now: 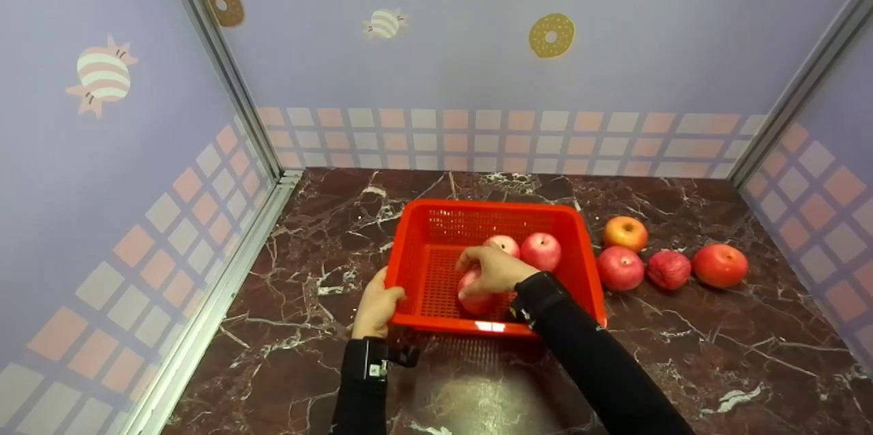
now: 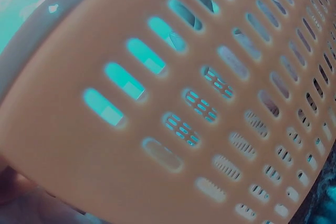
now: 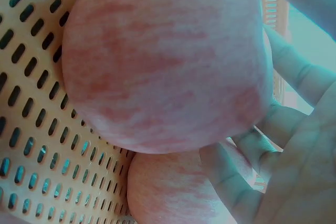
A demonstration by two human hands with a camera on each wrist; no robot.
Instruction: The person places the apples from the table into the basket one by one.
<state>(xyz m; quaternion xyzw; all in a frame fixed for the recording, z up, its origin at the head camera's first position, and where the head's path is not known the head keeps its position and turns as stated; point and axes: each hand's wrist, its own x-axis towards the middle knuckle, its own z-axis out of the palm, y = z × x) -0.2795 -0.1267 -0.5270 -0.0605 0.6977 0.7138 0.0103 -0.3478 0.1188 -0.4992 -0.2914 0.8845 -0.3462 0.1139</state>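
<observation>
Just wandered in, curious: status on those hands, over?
Left hand gripping basket. Right hand holding apple inside it. Two more apples there; nothing visibly blocking.

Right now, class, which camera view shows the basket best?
The head view: nearly the whole basket shows. The left wrist view gives a slotted wall up close; the right wrist view, slotted parts around apples.

red slotted basket (image 1: 492, 206), upright; red-streaked apple (image 1: 479, 304) inside, near front

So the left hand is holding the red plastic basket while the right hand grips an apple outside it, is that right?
Not quite: the apple in the right hand is inside the red plastic basket, as the head view shows. The left hand does hold the basket.
</observation>
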